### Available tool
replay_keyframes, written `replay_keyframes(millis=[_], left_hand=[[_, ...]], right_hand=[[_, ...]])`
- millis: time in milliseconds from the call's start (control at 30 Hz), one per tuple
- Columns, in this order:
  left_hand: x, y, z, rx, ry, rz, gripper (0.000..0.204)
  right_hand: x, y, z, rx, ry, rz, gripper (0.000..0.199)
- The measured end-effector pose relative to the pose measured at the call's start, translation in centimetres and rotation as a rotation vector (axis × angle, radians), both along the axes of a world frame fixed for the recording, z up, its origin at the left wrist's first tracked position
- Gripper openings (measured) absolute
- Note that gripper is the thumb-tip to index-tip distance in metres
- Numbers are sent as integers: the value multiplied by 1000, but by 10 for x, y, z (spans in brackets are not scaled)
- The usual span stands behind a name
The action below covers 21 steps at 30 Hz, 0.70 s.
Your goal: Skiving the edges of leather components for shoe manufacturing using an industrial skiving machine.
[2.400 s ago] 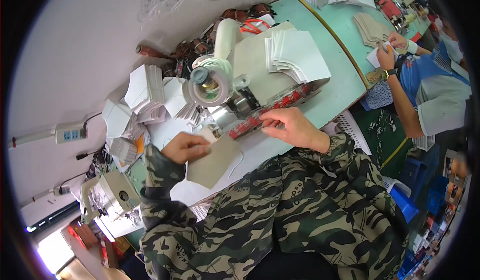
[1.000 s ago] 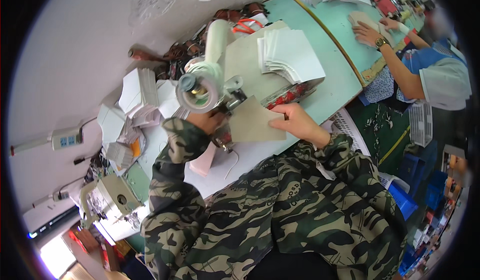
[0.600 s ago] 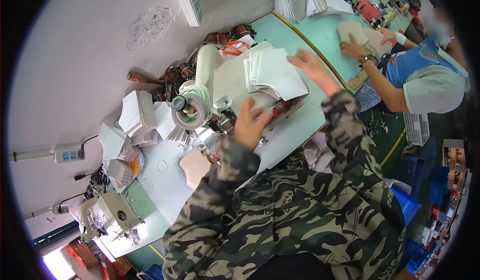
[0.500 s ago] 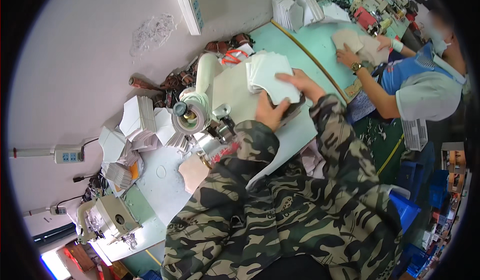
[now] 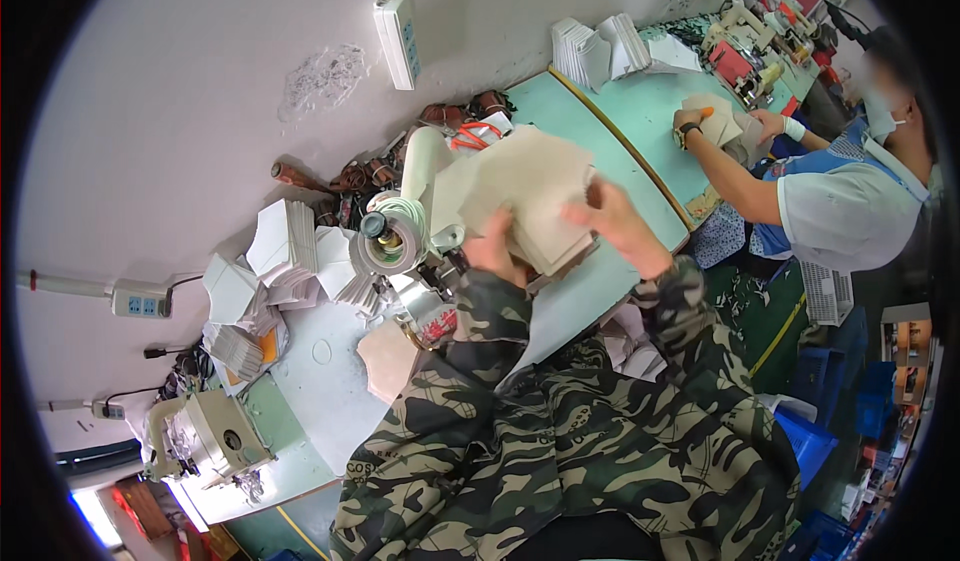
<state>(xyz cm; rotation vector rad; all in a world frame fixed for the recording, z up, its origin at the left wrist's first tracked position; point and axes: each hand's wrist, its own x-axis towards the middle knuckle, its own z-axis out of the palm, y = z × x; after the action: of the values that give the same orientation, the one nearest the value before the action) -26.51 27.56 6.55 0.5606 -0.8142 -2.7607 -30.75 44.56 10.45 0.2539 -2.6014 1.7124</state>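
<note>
Two hands gripped one stack of cream paper pieces [image 5: 530, 196] above the table [image 5: 570, 301]: the left hand [image 5: 493, 251] with fingers curled under its near edge, the right hand [image 5: 615, 223] clasping its right side. Just left stood a tape roll [image 5: 388, 246]; folded white stacks [image 5: 285, 251] lay beyond. A co-worker's hands [image 5: 735, 126] worked well apart.

Both hands up: left hand [image 5: 492, 251] and right hand [image 5: 612, 223] grip the stack of beige pieces [image 5: 535, 196], just right of the sewing machine [image 5: 405, 236] on the tabletop [image 5: 600, 291].
</note>
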Motion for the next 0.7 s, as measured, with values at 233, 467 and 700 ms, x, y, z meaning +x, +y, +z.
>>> replay_keyframes(millis=[233,467,700], left_hand=[[6,-17,21,-947,96,57,90],[-10,-3,-6,-1407,258,-29,95],[151,-108,13,-1706,86,35,48]], right_hand=[[-13,-7,40,445,156,368,65],[-12,-19,-5,578,262,259,63],[-11,127,-36,-434,-406,-24,37]])
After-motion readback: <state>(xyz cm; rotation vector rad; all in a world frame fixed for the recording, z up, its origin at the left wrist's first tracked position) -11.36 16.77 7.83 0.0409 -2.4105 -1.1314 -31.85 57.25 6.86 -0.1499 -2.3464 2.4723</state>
